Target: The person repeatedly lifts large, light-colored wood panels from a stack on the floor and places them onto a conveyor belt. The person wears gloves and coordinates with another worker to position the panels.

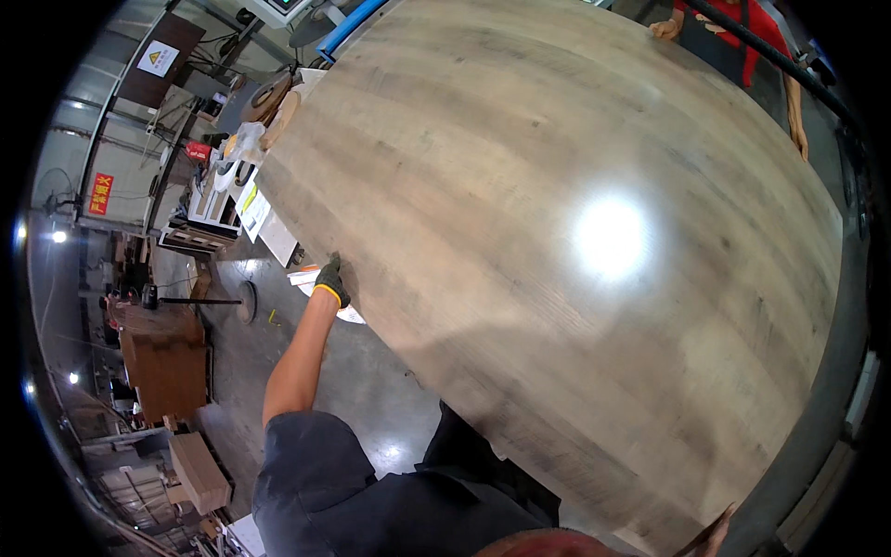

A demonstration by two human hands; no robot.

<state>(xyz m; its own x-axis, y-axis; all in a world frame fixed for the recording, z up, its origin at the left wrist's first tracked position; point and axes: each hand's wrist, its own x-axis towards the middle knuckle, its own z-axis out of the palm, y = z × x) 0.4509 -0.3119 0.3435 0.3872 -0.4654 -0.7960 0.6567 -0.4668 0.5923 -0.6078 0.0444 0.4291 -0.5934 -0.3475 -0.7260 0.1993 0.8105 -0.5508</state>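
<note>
A large wood-grain panel (483, 204), light brown with darker streaks, fills the middle and right of the head view. A bright lamp reflection shows on its face. My left hand (331, 282), in a dark glove with a yellow cuff, grips the panel's left edge; its thumb lies on the top face and the other fingers are hidden beneath. Far down at the lower right, a sliver of my right hand (716, 536) shows at the panel's near right corner. Most of it is cut off, so its fingers cannot be made out.
Across the panel, a co-worker in a red top (763, 42) has one hand (665, 30) at its far edge. To the left stand a cluttered workbench (212, 200), stacked brown boards (164, 367) and a long carton (200, 472) on the grey floor (255, 348).
</note>
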